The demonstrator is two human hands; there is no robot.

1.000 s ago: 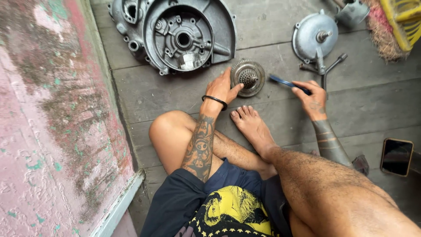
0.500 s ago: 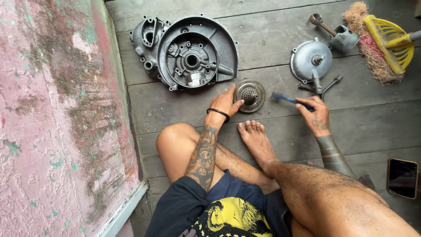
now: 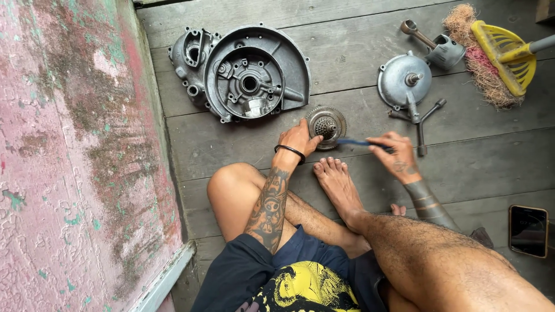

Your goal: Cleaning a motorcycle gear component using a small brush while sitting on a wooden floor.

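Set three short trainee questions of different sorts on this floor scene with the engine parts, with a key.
1. True or false: the left hand rests on the round toothed gear part.
2. The right hand holds: A) a blue-handled tool; B) the broom; C) the phone.
3. Which lies nearer the pink wall: the large engine casing or the small round cover?

Key: 1 true; 2 A; 3 the large engine casing.

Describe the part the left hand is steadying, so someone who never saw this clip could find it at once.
On the grey wooden plank floor, just right of the large grey cast-metal engine casing, lies a small round toothed metal gear hub. The left hand touches its edge. Unlike the smooth domed grey cover further right, it has a toothed rim and a splined centre.
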